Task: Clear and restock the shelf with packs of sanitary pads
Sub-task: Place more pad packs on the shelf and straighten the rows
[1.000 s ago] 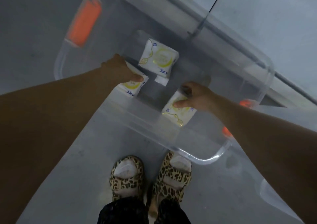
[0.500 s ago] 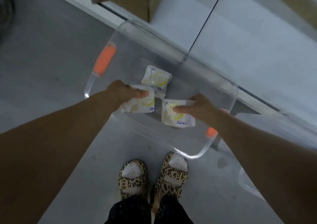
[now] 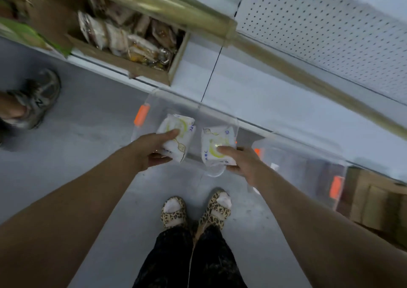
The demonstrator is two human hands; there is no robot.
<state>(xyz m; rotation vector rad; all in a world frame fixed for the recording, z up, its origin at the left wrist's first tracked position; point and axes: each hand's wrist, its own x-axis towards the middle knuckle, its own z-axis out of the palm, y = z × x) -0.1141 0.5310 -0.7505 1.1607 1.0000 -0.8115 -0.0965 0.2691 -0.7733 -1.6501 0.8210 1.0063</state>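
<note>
My left hand (image 3: 152, 150) grips white pad packs with yellow print (image 3: 178, 133), thumb on top and fingers underneath; it looks like two stacked packs. My right hand (image 3: 239, 162) holds another white and yellow pad pack (image 3: 217, 142), thumb on its face. Both hands hang above a clear plastic bin with orange handles (image 3: 141, 115) that stands on the floor. The white shelf (image 3: 253, 93) lies just beyond the bin, with a pegboard back panel (image 3: 319, 30).
A cardboard box of snack packets (image 3: 130, 43) sits on the shelf at the left. A second clear bin (image 3: 308, 173) and a cardboard box (image 3: 374, 201) stand at the right. Another person's shoe (image 3: 37, 98) is at the far left. My feet in leopard-print sandals (image 3: 196, 210) are below.
Both hands have lifted the pad packs up out of the clear bin. The third pack from the bin floor is now in my left hand. My view has risen to show the shelf.
</note>
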